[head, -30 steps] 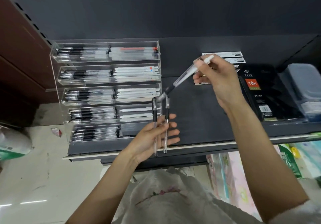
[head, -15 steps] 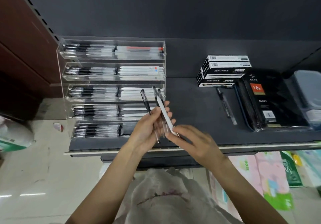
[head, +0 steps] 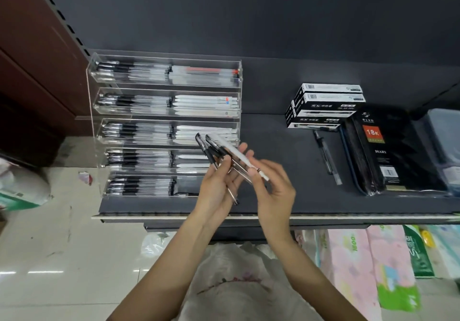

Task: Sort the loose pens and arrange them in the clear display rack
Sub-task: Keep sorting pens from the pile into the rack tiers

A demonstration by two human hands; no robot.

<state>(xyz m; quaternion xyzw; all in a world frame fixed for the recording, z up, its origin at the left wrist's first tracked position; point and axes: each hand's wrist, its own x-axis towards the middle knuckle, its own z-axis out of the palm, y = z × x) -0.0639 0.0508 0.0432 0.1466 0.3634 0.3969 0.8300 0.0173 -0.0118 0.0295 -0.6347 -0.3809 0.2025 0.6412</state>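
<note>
My left hand [head: 219,183] holds a small bunch of pens [head: 214,152] fanned up and to the left: two clear ones with black grips and a white one. My right hand [head: 271,191] is beside it, fingertips pinching the lower end of the white pen [head: 239,155]. Both hands hover in front of the clear display rack [head: 164,124], whose five tiers hold black-grip pens on the left and white pens on the right. One loose clear pen [head: 327,157] lies on the dark shelf [head: 286,196] to the right.
Black pen boxes [head: 326,106] are stacked at the back right, beside a black diary [head: 388,151] and a grey case [head: 445,141]. Tissue packs [head: 361,266] sit under the shelf. The tiled floor and a bag lie to the left.
My right hand came down from the boxes with the white pen and brought it to the bunch in my left hand. The loose pen by the boxes came into sight.
</note>
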